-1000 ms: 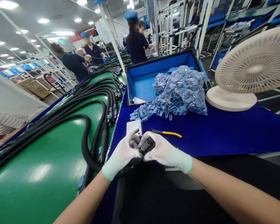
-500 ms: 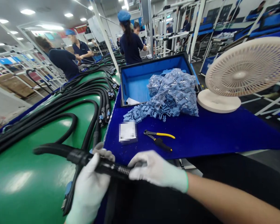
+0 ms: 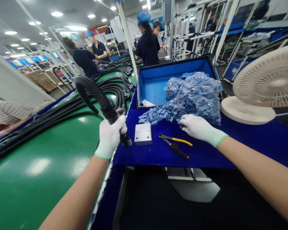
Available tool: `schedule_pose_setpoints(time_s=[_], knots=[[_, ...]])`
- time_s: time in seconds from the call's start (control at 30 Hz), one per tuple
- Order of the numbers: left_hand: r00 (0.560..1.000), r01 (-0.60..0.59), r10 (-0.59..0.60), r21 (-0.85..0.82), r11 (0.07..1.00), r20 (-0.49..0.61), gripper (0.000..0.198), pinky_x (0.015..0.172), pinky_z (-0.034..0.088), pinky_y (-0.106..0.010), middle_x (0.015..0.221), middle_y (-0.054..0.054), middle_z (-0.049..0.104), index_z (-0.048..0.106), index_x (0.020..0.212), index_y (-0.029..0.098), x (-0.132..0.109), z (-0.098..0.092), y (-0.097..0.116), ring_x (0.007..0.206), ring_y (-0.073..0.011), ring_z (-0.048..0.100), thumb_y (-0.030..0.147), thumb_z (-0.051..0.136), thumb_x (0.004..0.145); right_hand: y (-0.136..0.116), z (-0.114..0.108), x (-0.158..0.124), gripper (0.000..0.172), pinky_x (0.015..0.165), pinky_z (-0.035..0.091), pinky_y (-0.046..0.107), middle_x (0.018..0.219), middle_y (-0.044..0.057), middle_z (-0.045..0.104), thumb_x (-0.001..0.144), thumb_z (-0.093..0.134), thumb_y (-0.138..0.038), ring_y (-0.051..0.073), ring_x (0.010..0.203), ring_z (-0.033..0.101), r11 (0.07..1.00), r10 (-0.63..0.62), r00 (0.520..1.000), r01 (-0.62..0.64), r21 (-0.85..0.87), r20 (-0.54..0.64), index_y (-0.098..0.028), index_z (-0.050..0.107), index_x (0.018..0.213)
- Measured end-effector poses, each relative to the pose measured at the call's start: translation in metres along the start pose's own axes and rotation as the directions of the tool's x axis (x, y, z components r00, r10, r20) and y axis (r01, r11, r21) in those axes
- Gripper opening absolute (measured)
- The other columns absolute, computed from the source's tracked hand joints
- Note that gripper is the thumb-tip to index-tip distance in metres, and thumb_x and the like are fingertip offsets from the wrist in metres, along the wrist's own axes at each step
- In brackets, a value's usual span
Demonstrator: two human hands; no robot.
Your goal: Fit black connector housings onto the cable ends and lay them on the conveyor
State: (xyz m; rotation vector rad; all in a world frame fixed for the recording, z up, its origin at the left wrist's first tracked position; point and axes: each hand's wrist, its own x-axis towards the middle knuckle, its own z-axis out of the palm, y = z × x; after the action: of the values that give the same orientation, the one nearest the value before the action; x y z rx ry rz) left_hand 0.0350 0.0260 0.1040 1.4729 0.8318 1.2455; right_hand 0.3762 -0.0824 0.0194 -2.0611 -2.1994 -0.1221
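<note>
My left hand [image 3: 111, 137], in a white glove with a green cuff, grips a black corrugated cable [image 3: 98, 97] near its metal-tipped connector end, raised above the edge of the blue mat [image 3: 206, 156]. My right hand [image 3: 199, 128], in a matching glove, rests palm down with its fingertips at loose blue plastic pieces [image 3: 155, 115]. Those pieces spill from a clear plastic bag [image 3: 194, 99] packed with more of them. Whether the fingers hold a piece, I cannot tell. A metal plate [image 3: 143, 133] and yellow-handled pliers [image 3: 174, 143] lie on the mat between my hands.
Behind the bag stands an open blue-lined case [image 3: 158, 73], with a cream desk fan [image 3: 266, 83] to the right. To the left, bundled black cables [image 3: 86, 105] lie on a green conveyor belt [image 3: 38, 166]. Co-workers [image 3: 147, 41] stand farther along the belt.
Both hands held the cable together low over the mat edge. Now my left hand has lifted it alone, and my right hand has let go and moved forward to the blue pieces.
</note>
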Motion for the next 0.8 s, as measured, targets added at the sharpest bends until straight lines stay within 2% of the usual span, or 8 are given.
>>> schedule_pose_setpoints(time_s=[0.13,0.2,0.27,0.33,0.43,0.57,0.67,0.8], knots=[[0.995,-0.105,0.105,0.046,0.993,0.006,0.028,0.051,0.042,-0.025,0.059,0.004,0.05,0.064,0.111,0.016,0.023,0.017,-0.015,0.05,-0.0119,0.046,0.032,0.073,0.089,-0.014,0.005,-0.002,0.032,0.081,0.051,0.031,0.106,0.007,0.072,0.102,0.05,-0.03,0.022,0.092,0.069,0.986,-0.012,1.0,0.01,0.169,0.011,-0.025,0.069,0.128],[0.995,-0.097,0.096,0.06,0.993,0.019,0.029,0.051,0.042,-0.025,0.059,0.004,0.05,0.064,0.112,0.016,0.025,0.022,-0.024,0.05,-0.012,0.046,0.031,0.072,0.088,-0.024,0.007,-0.003,0.037,0.086,0.052,0.031,0.111,0.007,0.072,0.105,0.046,-0.031,0.022,0.097,0.069,0.96,-0.057,0.998,0.061,0.272,-0.02,-0.027,0.066,0.135],[0.997,-0.075,0.072,0.077,0.994,0.037,0.031,0.05,0.041,-0.025,0.058,0.004,0.05,0.064,0.112,0.015,0.023,0.025,-0.032,0.05,-0.0121,0.046,0.032,0.072,0.088,-0.035,0.005,-0.003,0.038,0.094,0.052,0.034,0.12,0.007,0.072,0.104,0.049,-0.032,0.024,0.106,0.069,0.927,-0.051,0.997,0.068,0.37,-0.056,-0.025,0.064,0.138],[0.998,-0.064,0.062,0.133,0.989,0.018,0.033,0.051,0.042,-0.025,0.06,0.003,0.052,0.064,0.113,0.015,0.02,0.027,-0.037,0.05,-0.0121,0.047,0.034,0.072,0.088,-0.048,-0.001,0.002,0.035,0.098,0.051,0.035,0.123,0.007,0.072,0.099,0.057,-0.031,0.025,0.11,0.068,0.881,-0.016,0.997,0.051,0.471,-0.079,-0.022,0.067,0.132],[0.998,-0.056,0.061,0.246,0.968,-0.014,0.034,0.051,0.042,-0.025,0.065,0.002,0.055,0.065,0.115,0.016,0.02,0.029,-0.042,0.052,-0.0124,0.05,0.038,0.071,0.089,-0.071,-0.012,0.017,0.024,0.095,0.051,0.032,0.114,0.005,0.074,0.091,0.066,-0.023,0.023,0.103,0.069,0.78,-0.026,0.995,0.083,0.621,-0.101,-0.021,0.074,0.113],[0.995,-0.043,0.016,0.275,0.96,0.099,0.035,0.056,0.045,-0.027,0.064,0.001,0.057,0.065,0.117,0.015,0.026,0.023,-0.041,0.055,-0.0143,0.052,0.038,0.067,0.09,-0.107,-0.02,0.049,0.02,0.088,0.048,0.03,0.105,0.004,0.072,0.089,0.065,-0.019,0.02,0.096,0.066,0.653,-0.152,0.977,0.212,0.727,-0.149,-0.021,0.074,0.107],[0.991,-0.057,0.018,0.297,0.953,0.133,0.032,0.069,0.049,-0.03,0.073,-0.002,0.064,0.066,0.114,0.014,0.031,0.016,-0.038,0.069,-0.0172,0.06,0.035,0.067,0.09,-0.131,-0.021,0.074,0.01,0.076,0.043,0.029,0.093,0.005,0.069,0.092,0.061,-0.022,0.018,0.083,0.06,0.633,-0.18,0.973,0.226,0.74,-0.144,-0.016,0.07,0.091],[0.99,-0.047,0.002,0.313,0.948,0.143,0.035,0.076,0.05,-0.032,0.082,-0.003,0.068,0.066,0.117,0.015,0.032,0.011,-0.039,0.077,-0.0188,0.062,0.036,0.069,0.089,-0.148,-0.016,0.1,0.022,0.063,0.033,0.028,0.072,0.001,0.059,0.091,0.064,-0.027,0.014,0.066,0.049,0.619,-0.195,0.975,0.203,0.759,-0.102,-0.016,0.059,0.073]])
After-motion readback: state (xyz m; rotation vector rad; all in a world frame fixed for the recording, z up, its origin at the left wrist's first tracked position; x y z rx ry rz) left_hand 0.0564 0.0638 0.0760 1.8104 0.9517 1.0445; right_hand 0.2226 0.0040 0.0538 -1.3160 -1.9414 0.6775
